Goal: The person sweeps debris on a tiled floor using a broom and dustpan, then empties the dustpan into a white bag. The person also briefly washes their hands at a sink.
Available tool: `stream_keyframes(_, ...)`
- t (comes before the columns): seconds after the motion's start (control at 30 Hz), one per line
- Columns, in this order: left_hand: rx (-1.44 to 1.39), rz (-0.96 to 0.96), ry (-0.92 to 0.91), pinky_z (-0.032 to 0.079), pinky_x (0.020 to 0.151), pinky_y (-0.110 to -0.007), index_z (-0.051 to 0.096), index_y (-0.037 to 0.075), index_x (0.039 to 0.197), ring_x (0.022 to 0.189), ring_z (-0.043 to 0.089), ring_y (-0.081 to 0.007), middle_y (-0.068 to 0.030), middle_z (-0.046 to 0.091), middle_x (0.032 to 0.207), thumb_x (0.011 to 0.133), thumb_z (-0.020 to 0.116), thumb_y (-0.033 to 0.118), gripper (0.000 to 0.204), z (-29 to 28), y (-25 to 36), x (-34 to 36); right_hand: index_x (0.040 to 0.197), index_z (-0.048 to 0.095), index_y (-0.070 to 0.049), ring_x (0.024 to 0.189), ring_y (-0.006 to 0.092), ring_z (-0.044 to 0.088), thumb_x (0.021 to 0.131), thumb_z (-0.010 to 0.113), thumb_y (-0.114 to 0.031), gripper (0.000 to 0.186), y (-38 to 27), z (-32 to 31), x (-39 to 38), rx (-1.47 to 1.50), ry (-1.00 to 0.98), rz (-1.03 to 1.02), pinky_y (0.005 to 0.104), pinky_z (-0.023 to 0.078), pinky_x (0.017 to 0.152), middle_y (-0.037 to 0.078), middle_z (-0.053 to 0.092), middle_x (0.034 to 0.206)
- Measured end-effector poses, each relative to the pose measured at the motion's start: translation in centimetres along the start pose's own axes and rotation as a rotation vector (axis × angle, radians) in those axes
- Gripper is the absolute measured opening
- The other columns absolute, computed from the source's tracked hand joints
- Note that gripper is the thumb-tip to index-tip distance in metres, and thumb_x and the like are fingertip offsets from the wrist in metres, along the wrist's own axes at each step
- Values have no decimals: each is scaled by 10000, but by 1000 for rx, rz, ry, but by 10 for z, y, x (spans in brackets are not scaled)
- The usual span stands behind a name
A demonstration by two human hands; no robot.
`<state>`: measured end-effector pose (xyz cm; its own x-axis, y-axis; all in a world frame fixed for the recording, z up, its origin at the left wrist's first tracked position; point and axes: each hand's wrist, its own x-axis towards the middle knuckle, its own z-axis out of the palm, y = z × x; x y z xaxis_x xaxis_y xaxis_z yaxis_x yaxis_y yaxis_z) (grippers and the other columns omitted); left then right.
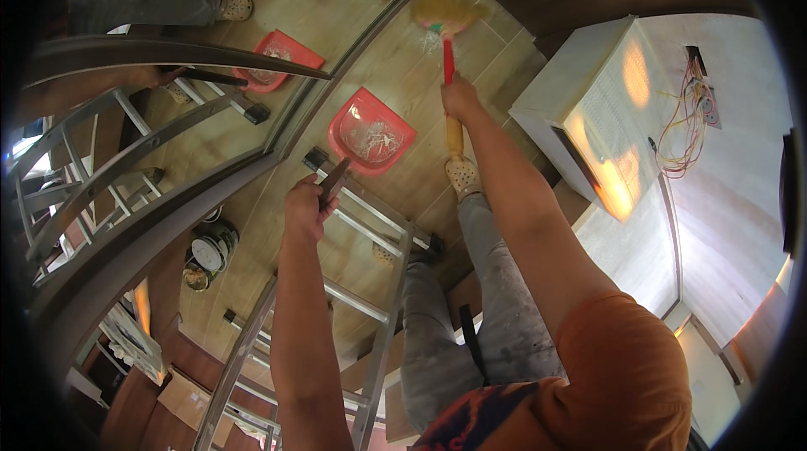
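Note:
My left hand (306,203) grips the long dark handle of a red dustpan (353,119) that lies on the tiled floor with pale debris in its tray. Farther right, my right hand (461,98) is closed round a red and yellow broom handle, with the blurred yellowish head (445,10) of the broom on the floor beyond the dustpan, near the mirrored panel's base. An aluminum ladder (366,300) stands below my left hand, beside my legs and shoes (462,174).
A large mirrored panel (101,140) on the left reflects me, ladder and dustpan. Buckets (208,251) sit at lower left, near boards and cardboard (189,396). At right are a white cabinet (563,98) and a wall opening with loose wires (698,115).

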<state>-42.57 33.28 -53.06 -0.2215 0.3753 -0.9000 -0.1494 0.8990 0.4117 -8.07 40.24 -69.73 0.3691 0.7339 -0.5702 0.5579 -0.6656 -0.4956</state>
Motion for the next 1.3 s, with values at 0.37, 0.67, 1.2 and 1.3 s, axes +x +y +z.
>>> stream_keyframes(0.37, 3, -18, 15, 595, 729, -365, 481, -8, 1413, 797, 622, -216, -158, 603, 1074, 924, 445, 13, 490, 5, 0, 0, 1541, 360, -35, 1040, 481, 644, 975, 536, -223, 622, 15, -79, -170, -3, -91, -73, 530, 502, 902, 325, 657, 1126)
stream_keyframes(0.67, 18, -14, 7, 597, 693, -361, 473, -17, 1416, 768, 621, -209, -154, 605, 1026, 918, 445, 7, 499, 3, -5, -1, 1572, 293, -47, 1018, 517, 635, 977, 516, -188, 651, 58, -57, -149, -116, -179, -68, 549, 512, 881, 362, 654, 1068)
stream_keyframes(1.2, 40, -13, 35, 602, 679, -353, 463, -14, 1449, 727, 616, -201, -153, 611, 1039, 920, 444, 14, 531, 16, 1, -5, 1488, 338, 34, 884, 440, 707, 967, 491, -209, 594, 95, 10, -110, -22, -136, 28, 522, 565, 753, 295, 696, 977)
stream_keyframes(1.3, 39, -20, 44, 603, 671, -350, 465, -14, 1453, 732, 618, -200, -151, 611, 1039, 918, 444, 14, 536, 17, 3, -4, 1500, 332, 23, 926, 430, 704, 958, 514, -210, 617, 89, 20, -181, 41, -436, 181, 533, 554, 786, 308, 690, 994)
